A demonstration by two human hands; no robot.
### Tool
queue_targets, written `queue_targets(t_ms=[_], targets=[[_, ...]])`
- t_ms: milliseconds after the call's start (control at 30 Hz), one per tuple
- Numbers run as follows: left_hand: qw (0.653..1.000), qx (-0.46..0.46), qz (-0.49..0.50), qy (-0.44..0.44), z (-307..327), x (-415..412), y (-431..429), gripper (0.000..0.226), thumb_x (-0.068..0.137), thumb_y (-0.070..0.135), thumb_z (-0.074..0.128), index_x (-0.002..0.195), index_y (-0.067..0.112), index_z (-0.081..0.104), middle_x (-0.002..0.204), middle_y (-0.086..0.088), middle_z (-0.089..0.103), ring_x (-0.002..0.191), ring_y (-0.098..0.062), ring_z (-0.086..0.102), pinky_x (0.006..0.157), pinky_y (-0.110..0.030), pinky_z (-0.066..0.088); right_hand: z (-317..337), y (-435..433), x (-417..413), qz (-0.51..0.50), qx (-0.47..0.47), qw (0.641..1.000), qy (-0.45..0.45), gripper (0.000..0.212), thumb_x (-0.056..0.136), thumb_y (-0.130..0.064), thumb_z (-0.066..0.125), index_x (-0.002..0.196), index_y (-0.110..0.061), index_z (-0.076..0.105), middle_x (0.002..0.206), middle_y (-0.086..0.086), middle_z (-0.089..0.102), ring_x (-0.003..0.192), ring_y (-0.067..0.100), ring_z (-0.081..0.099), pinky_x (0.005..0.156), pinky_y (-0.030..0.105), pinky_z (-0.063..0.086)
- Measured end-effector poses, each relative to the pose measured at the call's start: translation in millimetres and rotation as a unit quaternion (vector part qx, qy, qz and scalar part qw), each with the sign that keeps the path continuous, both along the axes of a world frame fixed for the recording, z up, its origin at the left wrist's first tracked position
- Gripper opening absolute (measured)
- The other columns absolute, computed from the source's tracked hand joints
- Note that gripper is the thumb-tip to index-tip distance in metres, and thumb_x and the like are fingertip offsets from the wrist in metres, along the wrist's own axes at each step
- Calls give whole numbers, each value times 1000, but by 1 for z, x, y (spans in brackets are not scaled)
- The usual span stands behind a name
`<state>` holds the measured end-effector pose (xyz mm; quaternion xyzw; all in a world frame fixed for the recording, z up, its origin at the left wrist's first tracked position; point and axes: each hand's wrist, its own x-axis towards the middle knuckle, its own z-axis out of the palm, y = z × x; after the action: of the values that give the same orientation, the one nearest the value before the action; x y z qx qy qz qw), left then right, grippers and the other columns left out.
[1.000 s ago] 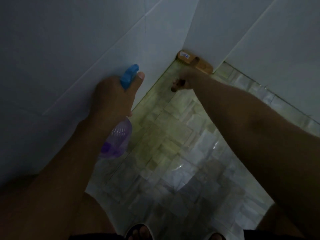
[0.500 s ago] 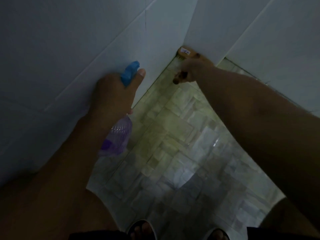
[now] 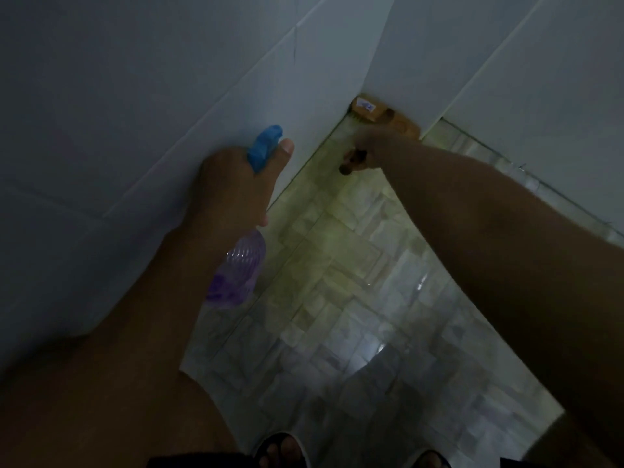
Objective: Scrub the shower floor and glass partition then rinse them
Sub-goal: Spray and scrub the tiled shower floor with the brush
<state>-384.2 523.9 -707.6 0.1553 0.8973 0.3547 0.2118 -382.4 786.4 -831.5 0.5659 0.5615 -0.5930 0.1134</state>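
1. Dim shower stall, with a wet, mottled shower floor [image 3: 337,298] under white tiled walls [image 3: 152,96].
2. Wooden scrub brush [image 3: 368,108] down on that floor, jammed into the corner where two walls meet.
3. Just nearer than the brush, right hand [image 3: 378,146], blurred, fingers clenched round its dark handle.
4. Left of the brush and nearer the camera, left hand [image 3: 233,187] wrapped round the neck of a spray bottle [image 3: 243,265], thumb beside the blue trigger head [image 3: 265,146], purple liquid in the clear body.
5. Well back from the brush, at the bottom edge, toes in sandals [image 3: 280,450].
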Motion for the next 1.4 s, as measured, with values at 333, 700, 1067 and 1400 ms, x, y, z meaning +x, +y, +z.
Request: queue_targets(t_ms=[333,700,1067,1400], targets=[[1000,-23,1,12,6,4,4,75,89,73,43,85,3,67,80,-16,73,49,-24,69,52,-35,57,-25,-86,100,207,79,971,-94,31,105,-9,35,126,8,49,78,14,56,58,24,56,43,33,47],[997,-2,60,-48,9,39,-44,67,90,62,56,76,-4,64,71,-22,65,34,-15,55,45,-31,51,2,-80,200,342,95,924,-146,43,104,-43,32,128,-11,45,89,16,63,64,27,57,52,31,51],[994,-20,91,-53,24,71,-89,67,86,67,56,82,1,66,71,-16,66,37,-14,56,39,-23,46,0,-131,160,442,177,878,-42,52,108,-44,27,125,-3,55,86,6,55,64,17,53,52,28,42],[990,-26,126,-63,44,82,-132,60,87,66,55,90,8,67,86,-12,71,42,-15,61,54,-30,53,-3,-117,227,557,190,804,-81,56,107,-47,29,120,-1,59,96,11,61,78,24,61,65,35,50]])
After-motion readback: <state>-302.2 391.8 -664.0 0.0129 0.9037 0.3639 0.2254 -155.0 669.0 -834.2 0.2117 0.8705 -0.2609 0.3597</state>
